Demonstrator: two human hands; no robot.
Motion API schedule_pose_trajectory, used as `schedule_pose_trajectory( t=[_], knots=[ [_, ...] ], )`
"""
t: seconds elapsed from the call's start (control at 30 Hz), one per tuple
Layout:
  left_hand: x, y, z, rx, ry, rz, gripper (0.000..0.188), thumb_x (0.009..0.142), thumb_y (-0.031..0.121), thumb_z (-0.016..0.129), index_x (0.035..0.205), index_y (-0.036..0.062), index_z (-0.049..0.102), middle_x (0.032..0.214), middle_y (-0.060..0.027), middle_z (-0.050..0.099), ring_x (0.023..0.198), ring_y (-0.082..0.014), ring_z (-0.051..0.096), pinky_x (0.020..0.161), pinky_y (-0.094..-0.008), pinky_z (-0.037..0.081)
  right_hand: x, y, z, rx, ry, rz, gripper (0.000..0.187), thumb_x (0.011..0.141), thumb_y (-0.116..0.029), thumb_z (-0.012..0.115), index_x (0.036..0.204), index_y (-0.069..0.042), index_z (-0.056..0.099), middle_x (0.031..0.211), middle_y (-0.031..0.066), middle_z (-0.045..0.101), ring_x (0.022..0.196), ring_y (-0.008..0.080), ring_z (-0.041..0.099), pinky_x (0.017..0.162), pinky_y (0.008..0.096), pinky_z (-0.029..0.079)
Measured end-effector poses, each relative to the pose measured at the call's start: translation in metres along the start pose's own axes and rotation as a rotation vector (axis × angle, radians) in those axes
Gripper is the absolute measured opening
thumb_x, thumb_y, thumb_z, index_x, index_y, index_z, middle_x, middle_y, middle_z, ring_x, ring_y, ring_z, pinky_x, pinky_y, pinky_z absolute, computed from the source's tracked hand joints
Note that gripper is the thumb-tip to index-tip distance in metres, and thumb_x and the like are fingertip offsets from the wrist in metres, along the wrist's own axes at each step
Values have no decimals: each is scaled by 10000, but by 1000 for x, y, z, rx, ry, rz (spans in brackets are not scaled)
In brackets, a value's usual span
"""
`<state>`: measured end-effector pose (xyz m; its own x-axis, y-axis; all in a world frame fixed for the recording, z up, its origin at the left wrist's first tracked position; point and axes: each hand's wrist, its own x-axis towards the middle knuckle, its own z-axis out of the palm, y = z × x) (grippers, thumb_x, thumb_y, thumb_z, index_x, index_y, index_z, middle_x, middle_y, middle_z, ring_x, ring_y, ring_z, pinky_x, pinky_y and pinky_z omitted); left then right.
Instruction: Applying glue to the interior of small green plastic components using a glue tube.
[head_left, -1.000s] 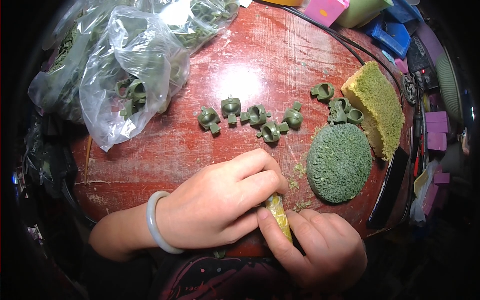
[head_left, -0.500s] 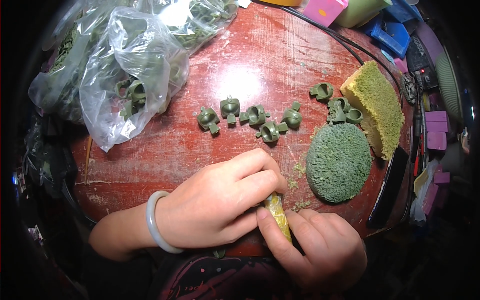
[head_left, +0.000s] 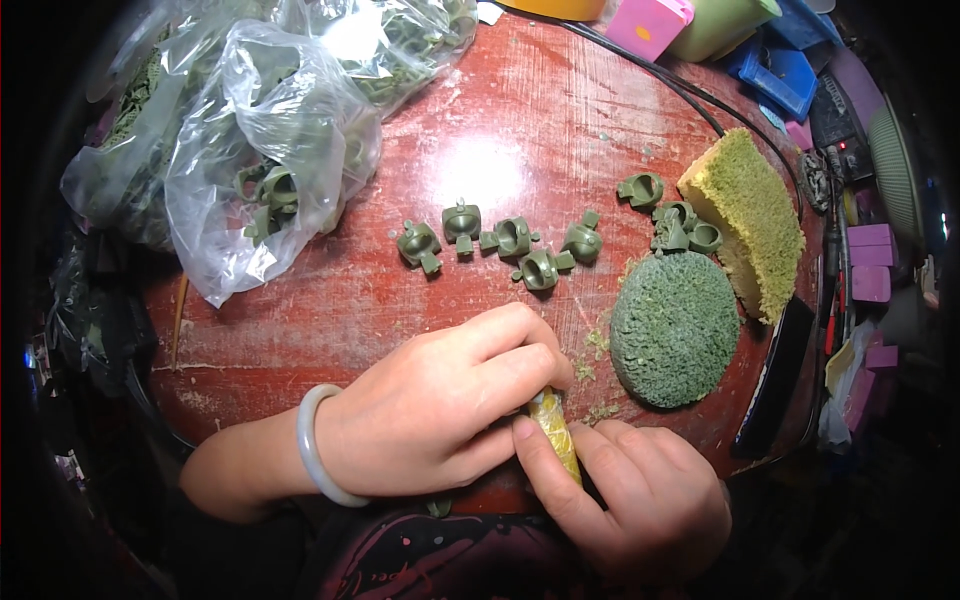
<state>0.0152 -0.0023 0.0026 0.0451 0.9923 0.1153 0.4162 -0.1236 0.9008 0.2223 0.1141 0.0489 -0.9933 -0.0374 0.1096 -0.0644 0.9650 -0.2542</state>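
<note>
Scuffed red table (head_left: 260, 340), slim yellow shiny-wrapped stick (head_left: 556, 433)

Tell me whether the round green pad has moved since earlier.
No: the round green pad keeps its place on the red table, beside the yellowish sponge.

a red desk (head_left: 565, 120), its surface worn in pale streaks, carries a bright white glare (head_left: 478, 170); the surroundings look dim.
</note>
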Motion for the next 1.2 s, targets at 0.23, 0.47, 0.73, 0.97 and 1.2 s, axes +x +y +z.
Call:
schedule_pose_trajectory(
  t=[0.23, 0.47, 0.73, 0.97, 1.2],
  knots=[
    [0, -2, 0, -34, 15, 15, 329, 852, 22, 755, 1170, -28, 688, 1113, -176, 655, 1024, -344, 686, 916, -409, 569, 0, -1, 0, 2, 49, 9, 445, 845, -173, 706, 1265, -32, 753, 927, 106, 708, 755, 215, 712, 601, 302, 518],
    [-2, -7, -3, -75, 20, 9, 309, 881, 43, 763, 1170, -35, 685, 1107, -171, 661, 1022, -333, 690, 913, -396, 564, 7, -2, -6, 99, 91, 55, 437, 822, -128, 711, 1239, -11, 768, 912, 101, 705, 728, 207, 704, 561, 307, 481],
    [3, -7, -5, -154, 46, -2, 285, 884, 32, 809, 1142, -26, 703, 1094, -161, 703, 1019, -302, 707, 906, -387, 561, 19, 12, -69, 637, -473, 347, 548, 1045, -97, 600, 1558, 63, 488, 723, 105, 614, 578, 268, 595, 558, 350, 512],
    [4, -1, -9, -301, 48, -99, 279, 887, 35, 847, 1128, -9, 714, 1083, -114, 730, 1025, -233, 707, 911, -359, 553, -9, 4, -31, 488, 97, 225, 529, 978, -57, 654, 1497, 19, 583, 710, 108, 610, 556, 290, 600, 543, 398, 496],
    [2, -5, -9, -332, 87, -90, 291, 890, 44, 852, 1147, 2, 723, 1117, -98, 727, 1065, -205, 688, 965, -351, 532, -4, -2, -45, 536, 11, 303, 507, 936, -106, 732, 1421, 14, 643, 674, 79, 587, 614, 263, 636, 584, 391, 505]
  ],
)
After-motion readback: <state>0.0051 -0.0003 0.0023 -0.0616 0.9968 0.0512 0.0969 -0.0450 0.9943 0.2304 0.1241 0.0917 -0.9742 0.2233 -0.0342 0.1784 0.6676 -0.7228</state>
